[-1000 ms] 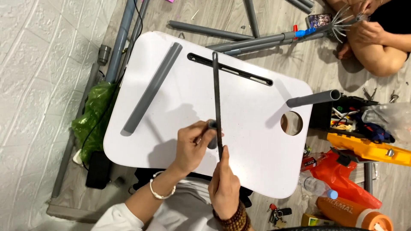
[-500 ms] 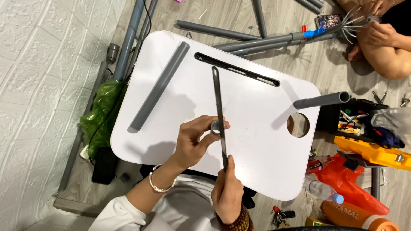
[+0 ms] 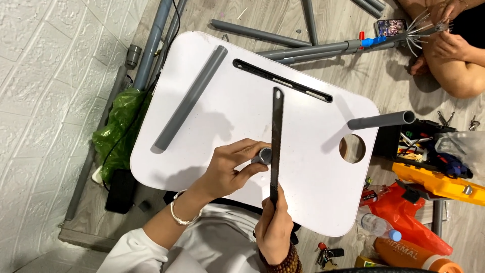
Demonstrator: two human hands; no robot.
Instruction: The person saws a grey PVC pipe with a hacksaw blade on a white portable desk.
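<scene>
A short gray pipe piece [image 3: 264,155] stands on end on the white lap table [image 3: 303,167], so that its round open mouth faces up toward the camera and only the ring of its rim and a little of its wall can be seen; its length cannot be judged from here. It sits near the table's near edge, a little left of the middle. The left hand [image 3: 230,167] reaches in from the lower left with a silver bangle on its wrist, and its thumb and fingers are closed around the pipe piece, pinching it from the left side. Touching the right side of the pipe piece is a saw blade [image 3: 276,141], dark, thin and narrow, with fine teeth along one edge. The blade's long axis runs almost straight away from the person, its far tip pointing toward the long dark slot [image 3: 283,81] near the table's far edge, its near end in the right hand [image 3: 274,227]. That hand, with a brown bead bracelet at the wrist, is clamped in a fist around the blade's near end. A longer gray pipe [image 3: 191,97] lies flat on the left part of the table, slanting from near left to far right, well apart from both hands. Another gray pipe [image 3: 381,120] juts in over the right edge beside a round hole [image 3: 352,148] in the tabletop.
</scene>
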